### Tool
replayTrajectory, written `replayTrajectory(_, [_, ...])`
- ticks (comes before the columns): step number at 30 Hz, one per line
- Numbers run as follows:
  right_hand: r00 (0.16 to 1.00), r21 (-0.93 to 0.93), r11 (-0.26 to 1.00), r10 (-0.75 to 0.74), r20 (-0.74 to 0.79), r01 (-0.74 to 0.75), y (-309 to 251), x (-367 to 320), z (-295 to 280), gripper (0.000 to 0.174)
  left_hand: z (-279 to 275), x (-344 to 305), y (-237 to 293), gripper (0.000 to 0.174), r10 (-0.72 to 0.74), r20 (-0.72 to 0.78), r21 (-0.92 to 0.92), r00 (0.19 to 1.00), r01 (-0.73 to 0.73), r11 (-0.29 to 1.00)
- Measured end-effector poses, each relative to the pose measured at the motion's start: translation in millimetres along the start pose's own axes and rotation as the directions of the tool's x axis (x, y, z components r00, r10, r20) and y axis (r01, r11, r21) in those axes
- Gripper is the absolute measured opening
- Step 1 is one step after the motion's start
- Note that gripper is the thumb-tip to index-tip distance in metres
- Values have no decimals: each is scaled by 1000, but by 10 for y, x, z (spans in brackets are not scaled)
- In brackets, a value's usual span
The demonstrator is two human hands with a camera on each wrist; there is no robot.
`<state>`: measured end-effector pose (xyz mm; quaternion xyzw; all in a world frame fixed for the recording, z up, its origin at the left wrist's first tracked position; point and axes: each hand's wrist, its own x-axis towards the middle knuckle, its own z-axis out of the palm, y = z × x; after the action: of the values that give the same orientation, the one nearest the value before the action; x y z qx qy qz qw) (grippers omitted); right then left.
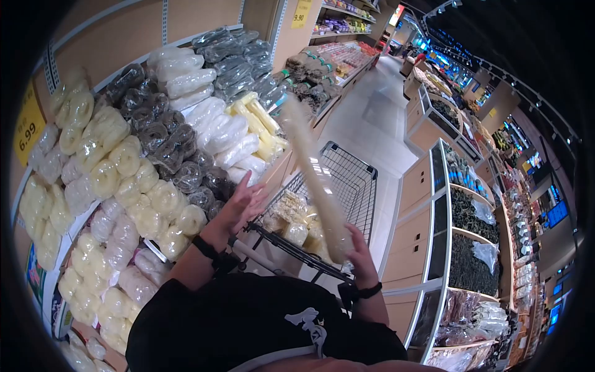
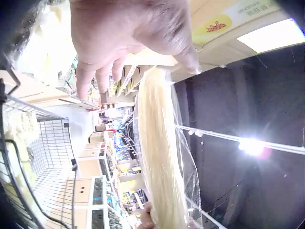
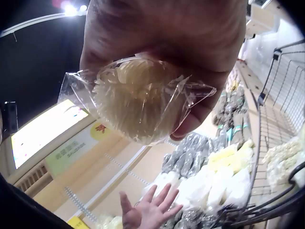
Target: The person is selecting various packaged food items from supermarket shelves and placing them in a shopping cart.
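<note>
My right hand [image 1: 362, 255] grips the lower end of a long, clear-wrapped pack of pale dried noodles [image 1: 315, 183]. The pack stands tilted above the cart, its far end leaning up and left. From the right wrist view, the cut ends of the noodle pack [image 3: 136, 102] show through the film, with fingers curled round it. My left hand [image 1: 240, 208] is apart from the pack, fingers spread and holding nothing. In the left wrist view that hand [image 2: 131, 28] appears beside the pack's upper end.
A wire shopping cart [image 1: 365, 166] stands in front of me, with several pale bagged packs [image 1: 296, 232] inside. To the left, a sloped shelf bears wrapped noodle bundles, cream [image 1: 124, 161], dark [image 1: 167, 142] and white [image 1: 214, 127]. Bins of dried goods [image 1: 468, 229] line the right side.
</note>
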<state>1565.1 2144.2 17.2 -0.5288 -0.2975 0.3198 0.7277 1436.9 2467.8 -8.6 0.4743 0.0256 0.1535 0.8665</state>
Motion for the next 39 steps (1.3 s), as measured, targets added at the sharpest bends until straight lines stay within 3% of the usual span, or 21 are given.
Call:
replayTrajectory(1, [995,-41,999,12,95,-9,-7,93,88,72,56,-11,43,90,-1,2,0,1000,1,1000])
replayTrajectory(3, [950,-216,975,25,312,45,10,322,295,72,145,-37,101,90,180,-58,-93,982,-184,978])
replayTrajectory(4, [903,-345,929,29,428,133,25,427,433,72,48,-55,41,75,238,-65,-136,969,-245,960])
replayTrajectory(5, [842,-452,860,53,537,235,34,526,578,72,-31,-109,68,75,240,-67,-135,969,-247,960])
replayTrajectory(6, [839,-451,861,53,542,236,41,613,732,72,-123,-170,113,68,183,-152,-286,971,-220,933])
replayTrajectory(7, [782,-487,798,33,623,355,38,683,883,70,-169,-231,149,63,114,-228,-430,967,-205,879])
replayTrajectory(8, [714,-503,724,21,700,472,38,757,973,69,-146,-336,244,59,124,-272,-410,954,-232,882])
replayTrajectory(9, [707,-496,727,20,707,475,66,849,992,69,-124,-441,340,54,134,-316,-388,939,-257,885])
replayTrajectory(11, [700,-285,958,211,682,-11,244,1088,934,65,-261,-666,453,53,300,-350,-116,887,-359,926])
replayTrajectory(13, [817,-322,945,144,558,53,591,1512,638,58,-315,-886,535,52,464,-491,72,737,-497,865])
replayTrajectory(14, [905,-372,922,67,420,105,830,1747,461,52,-358,-1006,635,53,432,-581,46,690,-502,863])
replayTrajectory(16, [990,-616,783,135,31,-88,1219,2166,131,55,-352,-1300,844,54,442,-629,-1,639,-569,822])
replayTrajectory(17, [989,-616,783,144,44,-86,1393,2297,26,55,-291,-1469,908,54,490,-592,-25,640,-623,782])
replayTrajectory(19, [974,-983,144,213,-80,-112,1712,2520,-131,74,-202,-1702,991,54,619,-601,125,506,-705,698])
replayTrajectory(20, [973,-983,148,218,-71,-105,1848,2543,-132,74,-178,-1821,1029,54,659,-598,178,456,-726,665])
replayTrajectory(22, [889,-985,-98,424,-172,-144,2145,2520,-38,93,-235,-2110,1114,54,729,-525,275,438,-723,633])
replayTrajectory(23, [887,-986,-92,431,-166,-140,2197,2533,18,93,-206,-2180,1136,54,729,-527,283,437,-719,635])
replayTrajectory(25, [861,-960,-221,440,-256,-172,2219,2465,133,105,-117,-2298,1182,53,800,-511,462,314,-685,563])
replayTrajectory(29, [943,-920,-385,275,-186,-69,2585,2450,-11,109,223,-2301,1171,53,787,-552,505,276,-640,579])
replayTrajectory(35, [951,-928,-372,282,-130,-17,2432,2488,-107,104,316,-2317,1052,56,789,-567,564,237,-585,582])
replayTrajectory(39, [930,-945,-315,312,-192,-89,2282,2505,-220,95,394,-2295,1063,57,761,-560,516,328,-581,630])
